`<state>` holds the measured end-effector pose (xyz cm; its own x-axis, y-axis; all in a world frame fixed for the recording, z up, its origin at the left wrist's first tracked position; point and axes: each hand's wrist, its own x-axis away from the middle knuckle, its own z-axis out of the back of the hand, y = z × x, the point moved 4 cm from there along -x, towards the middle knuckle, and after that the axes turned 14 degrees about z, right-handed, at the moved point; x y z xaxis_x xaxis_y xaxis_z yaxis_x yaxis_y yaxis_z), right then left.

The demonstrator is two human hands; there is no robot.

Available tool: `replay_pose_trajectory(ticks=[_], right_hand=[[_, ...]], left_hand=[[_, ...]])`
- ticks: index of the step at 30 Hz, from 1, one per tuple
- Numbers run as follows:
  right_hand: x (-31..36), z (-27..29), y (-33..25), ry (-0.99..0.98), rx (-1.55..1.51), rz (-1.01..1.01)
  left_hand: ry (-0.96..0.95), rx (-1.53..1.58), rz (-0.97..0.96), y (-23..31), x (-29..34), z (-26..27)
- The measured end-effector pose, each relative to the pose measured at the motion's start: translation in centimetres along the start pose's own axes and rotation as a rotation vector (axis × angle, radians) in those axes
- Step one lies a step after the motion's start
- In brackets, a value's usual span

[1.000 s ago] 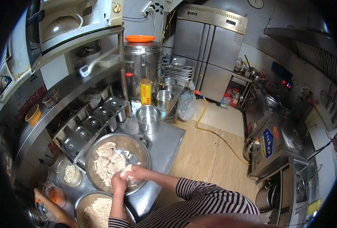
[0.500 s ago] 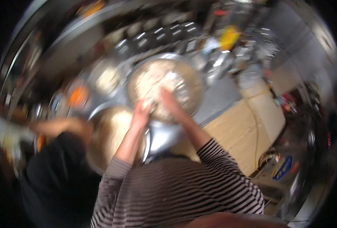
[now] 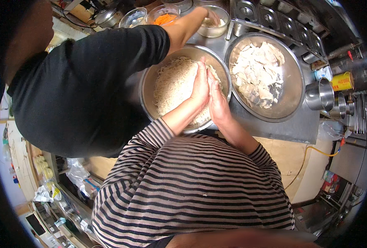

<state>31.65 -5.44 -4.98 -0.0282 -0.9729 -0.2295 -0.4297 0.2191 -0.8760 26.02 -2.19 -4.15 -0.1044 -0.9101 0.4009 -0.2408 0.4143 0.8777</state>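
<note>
My left hand [image 3: 200, 87] and my right hand [image 3: 219, 103] face each other palm to palm, fingers stretched out, above the right part of a wide metal bowl [image 3: 227, 78]. Pale thin strands like noodles [image 3: 173, 80] fill this bowl. Whether any food lies between my palms is hidden. Just to the right stands a second wide metal bowl [image 3: 293, 99], apart from my hands, with pale, flat, torn pieces of food [image 3: 258, 66] in it.
A co-worker's black-sleeved arm [image 3: 146, 41] crosses from the left, its hand [image 3: 210, 16] over a smaller metal bowl [image 3: 213, 32]. Beside that is a bowl of orange shreds [image 3: 165, 19]. Lidded metal containers [image 3: 270, 18] line the back; metal pots [image 3: 320, 93] stand right.
My hands have left the bowl of torn pieces for the bowl of strands and come together. My view has turned. The co-worker's arm now reaches to the smaller bowl.
</note>
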Motion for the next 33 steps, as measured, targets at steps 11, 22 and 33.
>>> replay_pose_trajectory(ticks=[11, 22, 33], right_hand=[[-0.2, -2.3, 1.0, 0.080, -0.030, -0.328], [-0.4, -1.9, 4.9, 0.141, -0.296, -0.361], [-2.3, 2.2, 6.5, 0.115, -0.480, -0.520]], left_hand=[[0.062, -0.129, 0.071, 0.2, 1.3, 1.9], [0.200, 0.042, 0.100, -1.3, -0.6, 4.6], [0.131, -0.176, 0.036, -3.0, -1.2, 7.9]])
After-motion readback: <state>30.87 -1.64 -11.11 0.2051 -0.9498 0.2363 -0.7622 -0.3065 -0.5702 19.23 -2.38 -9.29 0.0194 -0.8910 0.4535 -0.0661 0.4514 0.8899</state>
